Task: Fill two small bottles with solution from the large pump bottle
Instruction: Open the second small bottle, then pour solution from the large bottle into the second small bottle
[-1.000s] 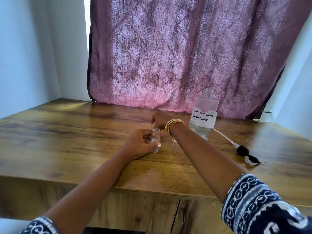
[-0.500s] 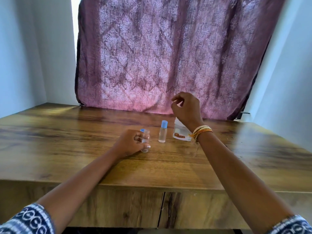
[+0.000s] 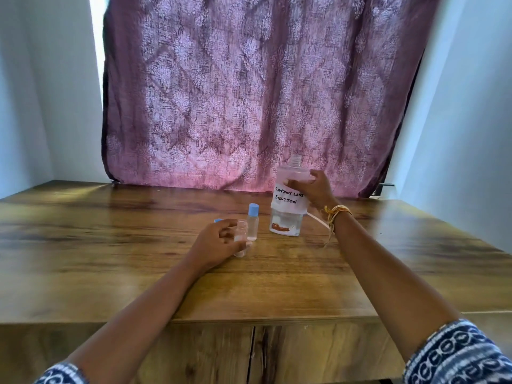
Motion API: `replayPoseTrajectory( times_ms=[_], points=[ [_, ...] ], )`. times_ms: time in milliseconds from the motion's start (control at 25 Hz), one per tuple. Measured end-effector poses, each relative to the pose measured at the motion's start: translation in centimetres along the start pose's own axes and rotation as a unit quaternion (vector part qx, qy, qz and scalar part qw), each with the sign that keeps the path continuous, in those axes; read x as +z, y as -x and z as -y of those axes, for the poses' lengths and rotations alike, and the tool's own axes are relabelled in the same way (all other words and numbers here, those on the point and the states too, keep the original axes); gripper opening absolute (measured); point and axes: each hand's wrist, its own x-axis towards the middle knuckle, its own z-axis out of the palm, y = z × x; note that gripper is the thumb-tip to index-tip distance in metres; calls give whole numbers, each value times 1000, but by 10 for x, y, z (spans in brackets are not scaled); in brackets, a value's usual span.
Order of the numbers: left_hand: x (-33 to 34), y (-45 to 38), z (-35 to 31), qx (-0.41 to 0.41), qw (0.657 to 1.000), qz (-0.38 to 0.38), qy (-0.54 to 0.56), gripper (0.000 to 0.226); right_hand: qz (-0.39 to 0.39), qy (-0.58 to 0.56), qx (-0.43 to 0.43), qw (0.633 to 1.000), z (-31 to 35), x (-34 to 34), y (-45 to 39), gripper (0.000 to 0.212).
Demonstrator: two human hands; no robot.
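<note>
Your right hand is wrapped around the large clear plastic bottle, its grip closed on the upper body above the white label hand-lettered "CONTACT LENS SOLUTION"; the neck is uncapped and the bottle stands upright on the brown wood-grain table. Your left hand pinches the small uncapped clear bottle, upright on the table. Just beside it, to its right, stands the second small clear bottle with a light-blue cap, near the large bottle but apart. A loose blue cap peeks out behind your left fingers. The table is bare to the left and toward its front edge
</note>
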Motion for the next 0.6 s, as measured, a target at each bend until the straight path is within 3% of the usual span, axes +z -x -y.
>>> replayPoseTrajectory(
  times_ms=[80, 120, 320, 600],
  points=[
    [0, -1, 3, 8, 1000, -4, 26, 33, -3, 26, -22, 999, 0, 3, 5, 50],
    [0, -1, 4, 11, 999, -5, 39, 27, 1, 34, -36, 999, 0, 4, 7, 44],
    [1, 1, 4, 28, 998, 24, 45, 25, -34, 62, -114, 991, 2, 5, 39, 54],
    [7, 8, -7, 39, 995, 71, 59, 21, -25, 171, -302, 937, -28, 8, 81, 74]
  ],
)
